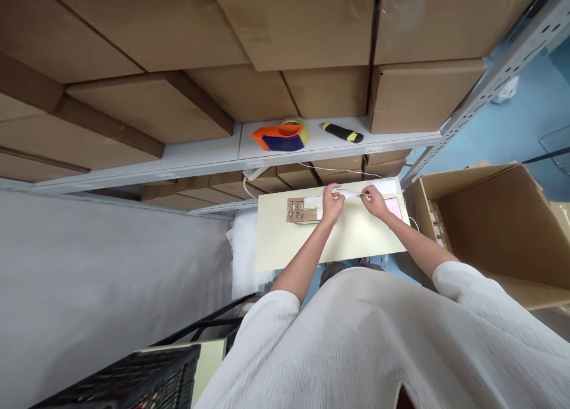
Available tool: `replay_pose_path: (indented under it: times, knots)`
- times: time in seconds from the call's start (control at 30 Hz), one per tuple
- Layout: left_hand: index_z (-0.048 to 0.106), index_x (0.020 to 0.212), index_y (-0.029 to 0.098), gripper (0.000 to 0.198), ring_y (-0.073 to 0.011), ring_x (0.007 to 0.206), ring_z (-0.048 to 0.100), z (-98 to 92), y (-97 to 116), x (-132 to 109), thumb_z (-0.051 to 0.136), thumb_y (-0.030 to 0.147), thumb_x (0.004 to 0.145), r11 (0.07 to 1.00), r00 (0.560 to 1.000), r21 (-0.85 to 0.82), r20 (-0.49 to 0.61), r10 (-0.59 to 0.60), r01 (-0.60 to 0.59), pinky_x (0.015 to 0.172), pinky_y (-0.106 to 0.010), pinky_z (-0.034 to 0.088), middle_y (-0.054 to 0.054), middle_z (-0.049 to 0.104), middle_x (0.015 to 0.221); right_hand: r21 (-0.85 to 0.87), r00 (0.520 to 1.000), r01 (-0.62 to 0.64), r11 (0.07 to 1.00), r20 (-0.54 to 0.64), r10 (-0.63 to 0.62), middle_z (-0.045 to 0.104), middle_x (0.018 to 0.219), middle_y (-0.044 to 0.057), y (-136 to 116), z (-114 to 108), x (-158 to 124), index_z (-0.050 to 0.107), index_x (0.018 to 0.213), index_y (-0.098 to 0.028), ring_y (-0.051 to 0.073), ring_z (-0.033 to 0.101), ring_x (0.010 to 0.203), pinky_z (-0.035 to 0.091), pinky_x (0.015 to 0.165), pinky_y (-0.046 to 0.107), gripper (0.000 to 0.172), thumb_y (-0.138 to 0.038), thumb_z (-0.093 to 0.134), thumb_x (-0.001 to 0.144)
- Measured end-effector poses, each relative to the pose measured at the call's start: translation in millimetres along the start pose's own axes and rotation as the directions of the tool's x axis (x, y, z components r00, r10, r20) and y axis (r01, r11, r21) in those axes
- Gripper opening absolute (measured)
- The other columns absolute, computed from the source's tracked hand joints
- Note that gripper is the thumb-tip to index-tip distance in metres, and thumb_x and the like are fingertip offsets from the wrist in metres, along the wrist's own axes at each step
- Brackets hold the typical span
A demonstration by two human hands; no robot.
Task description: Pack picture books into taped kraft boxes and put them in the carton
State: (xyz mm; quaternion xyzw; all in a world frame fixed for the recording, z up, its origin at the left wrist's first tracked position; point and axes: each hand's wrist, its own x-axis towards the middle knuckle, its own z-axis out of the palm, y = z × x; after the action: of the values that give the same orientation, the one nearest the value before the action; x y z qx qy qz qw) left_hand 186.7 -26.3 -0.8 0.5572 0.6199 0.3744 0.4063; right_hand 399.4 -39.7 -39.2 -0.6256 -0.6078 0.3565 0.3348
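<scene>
Above a pale yellow table (285, 249), my left hand (333, 203) and my right hand (374, 202) pinch a small white paper slip (350, 193) stretched between them. Each hand has its fingers closed on one end of it. Left of my left hand lies a small brown cardboard box (294, 211) with dark handwriting and shiny tape on it. A pinkish sheet or screen (393, 208) shows beside my right hand, partly covered by it. Beyond that hand, a white sheet (386, 186) rests at the table's far edge.
A metal shelf (200, 165) full of cardboard boxes (312, 23) overhangs the table. On it lie an orange and blue tape dispenser (282, 137) and a black and yellow cutter (342, 132). An open carton (499, 219) stands right; a black crate (164, 376) sits lower left.
</scene>
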Motion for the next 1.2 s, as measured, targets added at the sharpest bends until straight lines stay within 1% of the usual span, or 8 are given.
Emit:
replay_pose_path:
  times: [0.17,0.37,0.5,0.67,0.83,0.9,1.0,1.2]
  knots:
    - [0.069,0.116,0.028,0.038,-0.0237,0.130,0.069,-59.8,-18,-2,0.061,0.011,0.083,0.971,0.985,-0.195,-0.072,-0.154,0.138,0.102,-0.035,0.059,-0.005,0.075,0.131,0.168,0.998,-0.018,0.986,0.067,0.007,0.072,0.098,0.005,-44,26,1,0.065,0.090,-0.026,0.024,0.069,0.094,0.058,0.094,0.041,0.027,-0.051,0.073,0.085]
    - [0.070,0.096,0.025,0.009,-0.0197,0.099,0.073,-123.5,-49,-4,0.070,0.028,0.089,0.890,0.962,-0.398,-0.059,-0.266,0.222,0.094,-0.033,0.058,-0.003,0.076,0.101,0.264,0.990,-0.084,0.961,0.132,0.050,0.059,0.075,-0.003,-87,66,3,0.061,0.087,-0.025,0.018,0.055,0.073,0.050,0.072,0.034,0.039,-0.060,0.077,0.078]
    - [0.069,0.094,0.023,0.009,-0.0185,0.085,0.071,-149.3,-69,-3,0.071,0.031,0.092,0.861,0.957,-0.443,-0.023,-0.290,0.250,0.087,-0.034,0.059,-0.003,0.074,0.092,0.245,0.981,-0.163,0.956,0.141,0.131,0.047,0.069,-0.006,-99,93,4,0.050,0.075,-0.027,0.015,0.045,0.068,0.042,0.066,0.030,0.042,-0.059,0.077,0.074]
    - [0.066,0.101,0.021,0.031,-0.0172,0.087,0.071,-162.6,-87,3,0.078,0.008,0.075,0.885,0.975,-0.422,-0.006,-0.222,0.199,0.087,-0.032,0.058,-0.003,0.073,0.095,0.229,0.964,-0.248,0.941,0.152,0.217,0.045,0.068,-0.007,-107,120,2,0.049,0.073,-0.027,0.015,0.048,0.069,0.047,0.067,0.030,0.033,-0.050,0.072,0.074]
    - [0.062,0.102,0.023,0.035,-0.0149,0.083,0.070,-166.6,-103,9,0.076,0.003,0.076,0.930,0.969,-0.299,-0.055,-0.239,0.212,0.085,-0.031,0.056,-0.001,0.071,0.098,0.039,0.958,-0.285,0.958,0.039,0.284,0.057,0.074,-0.003,-109,133,-3,0.059,0.078,-0.025,0.019,0.058,0.076,0.054,0.078,0.033,0.010,-0.033,0.065,0.075]
    - [0.061,0.101,0.025,0.036,-0.0145,0.082,0.069,-166.8,-108,11,0.077,0.003,0.077,0.943,0.968,-0.251,-0.064,-0.242,0.219,0.084,-0.031,0.055,0.000,0.070,0.098,-0.022,0.948,-0.316,0.948,-0.037,0.315,0.067,0.087,0.000,-109,136,-5,0.067,0.096,-0.024,0.021,0.064,0.084,0.056,0.084,0.035,0.022,-0.027,0.066,0.074]
    - [0.059,0.100,0.025,0.037,-0.0128,0.077,0.066,-164.9,-116,11,0.076,0.000,0.077,0.956,0.971,-0.205,-0.065,-0.229,0.211,0.081,-0.030,0.053,0.001,0.069,0.098,-0.088,0.935,-0.349,0.933,-0.098,0.340,0.072,0.099,0.001,-107,144,-7,0.066,0.116,-0.025,0.023,0.067,0.091,0.058,0.087,0.036,0.042,-0.023,0.067,0.074]
    - [0.057,0.097,0.025,0.038,-0.0124,0.079,0.063,-158.1,-130,13,0.071,-0.004,0.077,0.984,0.985,-0.123,-0.094,-0.142,0.130,0.084,-0.029,0.050,0.002,0.065,0.100,-0.203,0.955,-0.287,0.936,-0.134,0.264,0.067,0.103,0.004,-102,160,-11,0.059,0.122,-0.024,0.024,0.066,0.094,0.056,0.089,0.038,0.045,-0.019,0.061,0.078]
